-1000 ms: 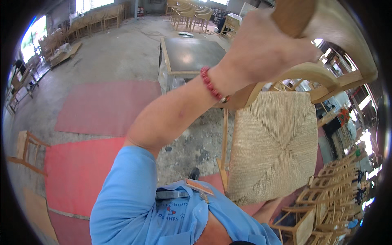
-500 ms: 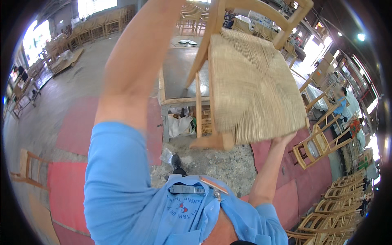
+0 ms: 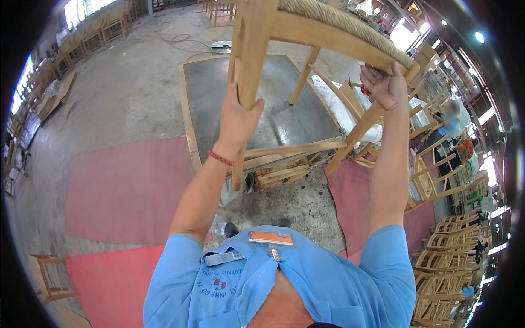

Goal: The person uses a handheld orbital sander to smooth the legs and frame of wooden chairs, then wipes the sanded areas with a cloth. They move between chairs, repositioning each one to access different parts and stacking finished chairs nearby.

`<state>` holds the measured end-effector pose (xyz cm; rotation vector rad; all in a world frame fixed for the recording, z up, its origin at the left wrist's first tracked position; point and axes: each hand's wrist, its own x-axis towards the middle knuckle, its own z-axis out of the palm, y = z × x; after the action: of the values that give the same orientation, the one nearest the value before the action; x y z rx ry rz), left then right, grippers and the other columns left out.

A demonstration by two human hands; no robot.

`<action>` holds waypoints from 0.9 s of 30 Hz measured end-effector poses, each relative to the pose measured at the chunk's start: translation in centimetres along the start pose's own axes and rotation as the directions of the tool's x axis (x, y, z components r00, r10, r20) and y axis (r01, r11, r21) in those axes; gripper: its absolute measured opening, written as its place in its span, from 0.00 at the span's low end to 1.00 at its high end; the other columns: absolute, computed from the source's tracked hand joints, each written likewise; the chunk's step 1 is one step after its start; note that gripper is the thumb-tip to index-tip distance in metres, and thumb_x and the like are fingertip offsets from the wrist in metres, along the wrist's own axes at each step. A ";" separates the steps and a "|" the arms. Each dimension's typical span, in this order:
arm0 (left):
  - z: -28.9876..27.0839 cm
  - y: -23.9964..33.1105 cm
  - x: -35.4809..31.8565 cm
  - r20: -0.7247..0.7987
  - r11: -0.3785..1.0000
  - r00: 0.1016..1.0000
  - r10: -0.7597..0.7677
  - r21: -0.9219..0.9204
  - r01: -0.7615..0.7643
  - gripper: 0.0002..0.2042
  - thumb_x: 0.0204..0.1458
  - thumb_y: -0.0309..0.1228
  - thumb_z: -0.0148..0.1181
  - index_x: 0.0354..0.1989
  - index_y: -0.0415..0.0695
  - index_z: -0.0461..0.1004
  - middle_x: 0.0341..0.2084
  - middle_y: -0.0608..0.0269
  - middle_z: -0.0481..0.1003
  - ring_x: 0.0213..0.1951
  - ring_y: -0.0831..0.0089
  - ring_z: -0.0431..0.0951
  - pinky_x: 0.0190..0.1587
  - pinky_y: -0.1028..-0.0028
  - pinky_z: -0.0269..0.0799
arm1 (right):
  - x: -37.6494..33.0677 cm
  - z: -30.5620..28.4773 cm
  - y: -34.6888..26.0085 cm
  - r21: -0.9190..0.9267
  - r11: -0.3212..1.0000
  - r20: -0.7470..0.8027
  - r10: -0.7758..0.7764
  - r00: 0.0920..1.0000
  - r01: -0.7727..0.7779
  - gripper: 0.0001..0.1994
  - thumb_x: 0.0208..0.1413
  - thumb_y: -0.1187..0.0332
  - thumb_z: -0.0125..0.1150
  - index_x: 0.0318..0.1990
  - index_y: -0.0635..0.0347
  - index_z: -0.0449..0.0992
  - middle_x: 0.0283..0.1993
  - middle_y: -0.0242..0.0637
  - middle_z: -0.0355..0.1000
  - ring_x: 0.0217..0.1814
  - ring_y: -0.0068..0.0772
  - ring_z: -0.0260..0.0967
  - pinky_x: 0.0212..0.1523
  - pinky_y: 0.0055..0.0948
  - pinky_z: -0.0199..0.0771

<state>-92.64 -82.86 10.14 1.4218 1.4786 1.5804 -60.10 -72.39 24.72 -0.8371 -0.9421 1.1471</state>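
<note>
Judged step: handling raised chair (image 3: 322, 37). Left hand (image 3: 239, 118) grips leg (image 3: 256, 57); right hand (image 3: 388, 89) at seat rail (image 3: 353, 49), closure unclear. Next calls for two-handed support.

A pale wooden chair (image 3: 328, 37) with a woven seat (image 3: 350, 27) is raised, tilted, legs (image 3: 355, 136) slanting downward.

The table (image 3: 210, 93) has a smooth, dark top bordered in pale wood, catching a bit of shine. Grey concrete floor (image 3: 126, 109) spreads around it, patchy and scuffed. A faded red mat (image 3: 126, 191) lies to the table's left, with a brighter mat (image 3: 120, 279) just nearer. Past the table's far side, a cable (image 3: 180, 39) snakes over the concrete near a shiny round object (image 3: 221, 47).
</note>
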 end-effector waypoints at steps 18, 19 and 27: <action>9.8 -3.6 13.1 -0.491 0.992 0.864 0.114 0.101 -0.074 0.12 0.50 0.29 0.61 0.39 0.36 0.71 0.26 0.62 0.74 0.29 0.75 0.74 0.30 0.71 0.70 | 24.7 -12.8 16.1 -0.609 0.687 -0.084 -0.553 0.829 0.397 0.20 0.52 0.63 0.70 0.46 0.70 0.75 0.37 0.43 0.77 0.38 0.37 0.75 0.43 0.35 0.73; 10.1 -4.7 14.4 -0.470 0.992 0.882 0.034 0.125 0.029 0.12 0.50 0.30 0.62 0.39 0.36 0.71 0.26 0.61 0.75 0.29 0.74 0.75 0.30 0.70 0.71 | 25.7 -12.6 18.3 -0.633 0.638 -0.002 -0.566 0.824 0.437 0.19 0.53 0.63 0.69 0.44 0.69 0.75 0.37 0.40 0.76 0.39 0.35 0.73 0.43 0.35 0.72; 10.7 -9.2 19.5 -0.588 0.953 0.804 0.093 0.288 0.100 0.14 0.51 0.35 0.64 0.36 0.34 0.75 0.27 0.61 0.76 0.31 0.73 0.75 0.35 0.69 0.71 | 30.7 -11.8 23.2 -0.462 0.738 0.181 -0.465 0.867 0.492 0.21 0.54 0.63 0.69 0.48 0.66 0.70 0.38 0.37 0.73 0.39 0.30 0.70 0.44 0.30 0.71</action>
<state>-90.90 -59.20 6.05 1.1038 2.1686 1.9774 -53.26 -38.23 4.47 -0.8956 -1.4371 0.4718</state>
